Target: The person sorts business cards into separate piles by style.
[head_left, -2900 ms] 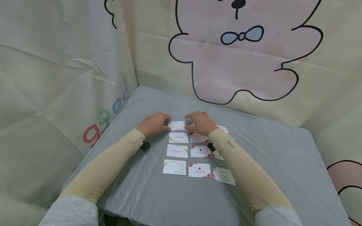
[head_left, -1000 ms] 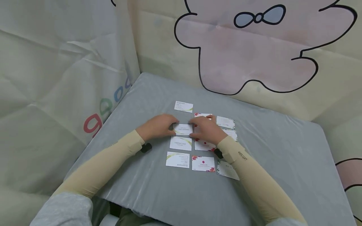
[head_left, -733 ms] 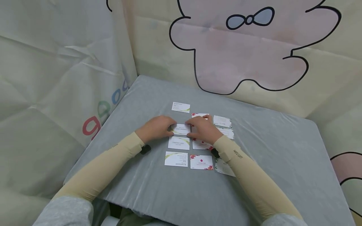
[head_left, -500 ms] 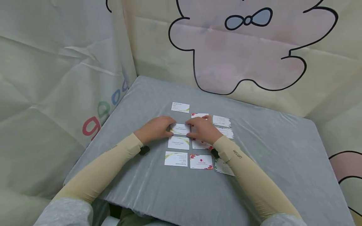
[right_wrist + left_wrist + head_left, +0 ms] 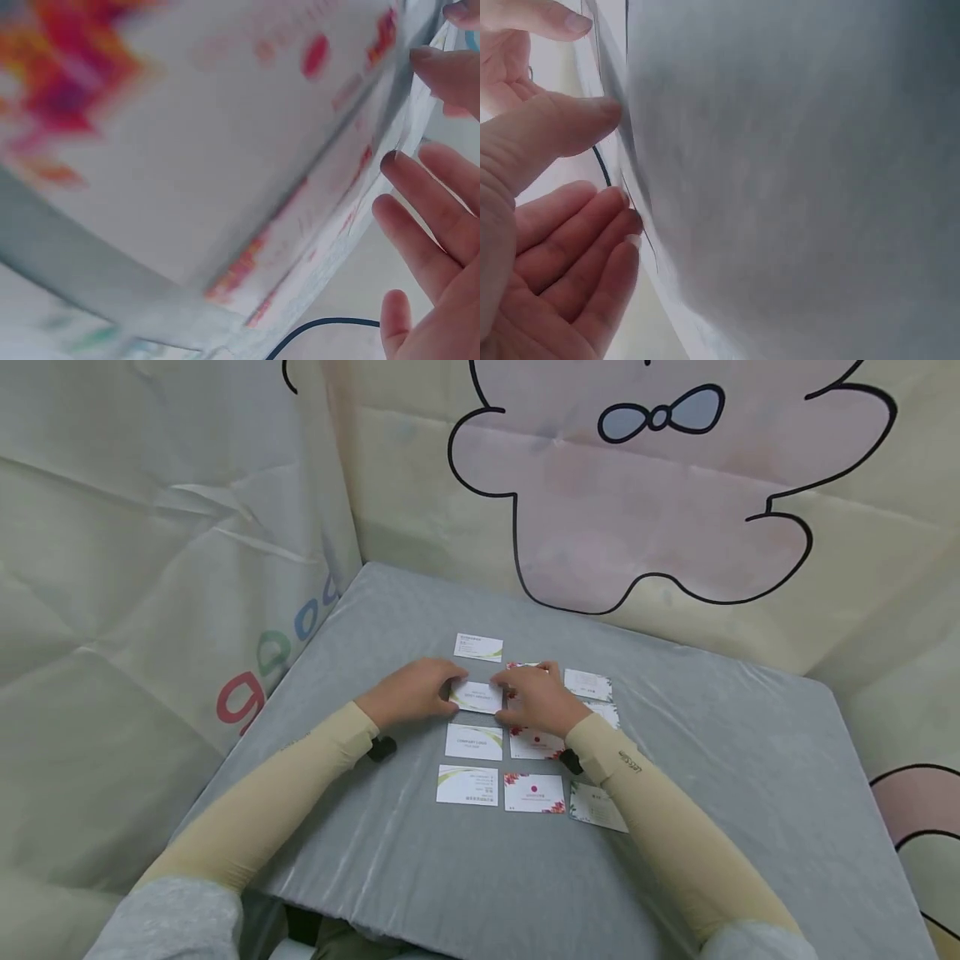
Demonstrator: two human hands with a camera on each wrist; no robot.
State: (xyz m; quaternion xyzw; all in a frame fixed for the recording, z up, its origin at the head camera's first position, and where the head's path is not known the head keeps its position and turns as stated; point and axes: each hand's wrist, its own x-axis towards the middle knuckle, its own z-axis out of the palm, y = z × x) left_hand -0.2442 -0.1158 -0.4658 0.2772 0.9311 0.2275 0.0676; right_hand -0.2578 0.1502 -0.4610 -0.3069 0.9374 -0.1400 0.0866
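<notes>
The left hand [image 5: 415,692] and the right hand [image 5: 546,700] are holding one white card with yellow-green curves [image 5: 477,697] between them, and this card is sitting second from the far end in the left column, above or on the grey bench [image 5: 720,793]; whether it is fully touching the cloth, I cannot tell. On each side the thumb is pinching near the near corner and the forefinger near the far corner, while the other fingers of the right hand are hanging spread and loose in the right wrist view. For doing this step well, I think both hands should be working evenly, so that the thin card is not bending or turning. The far card [image 5: 477,647] and the nearer plain card [image 5: 474,742] are serving, in my judgement, as good guides for the left and right edges. The right hand is hanging over the middle column, so it should be keeping its palm high; otherwise it could be pushing the red-flower card [image 5: 536,743] out of line. A gentle release, both sides together, would be helping also.
</notes>
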